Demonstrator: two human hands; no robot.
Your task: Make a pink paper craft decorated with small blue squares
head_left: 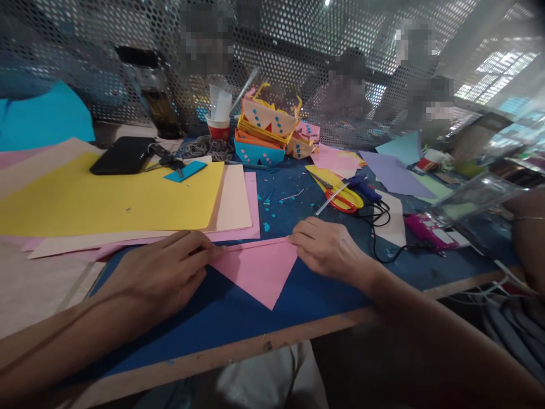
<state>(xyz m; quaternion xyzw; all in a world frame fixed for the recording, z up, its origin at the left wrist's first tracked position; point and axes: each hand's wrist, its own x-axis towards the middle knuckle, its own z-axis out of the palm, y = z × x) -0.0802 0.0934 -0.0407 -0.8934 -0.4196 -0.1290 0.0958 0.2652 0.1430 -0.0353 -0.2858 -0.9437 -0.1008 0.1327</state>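
A pink paper folded into a triangle (259,272) lies on the blue table cover (221,318), its point toward me. My left hand (166,270) presses the paper's left corner with closed fingertips. My right hand (330,247) pinches the right end of the folded top edge. Both hands rest on the table.
A stack of yellow (106,196), peach and pink sheets lies at the left, with a black phone (122,155) and keys behind. Folded paper boats (266,133) and a red cup (218,128) stand at the back. Scissors (343,196), a glue gun with cord (374,213) and loose sheets lie at the right. A perforated screen closes the back.
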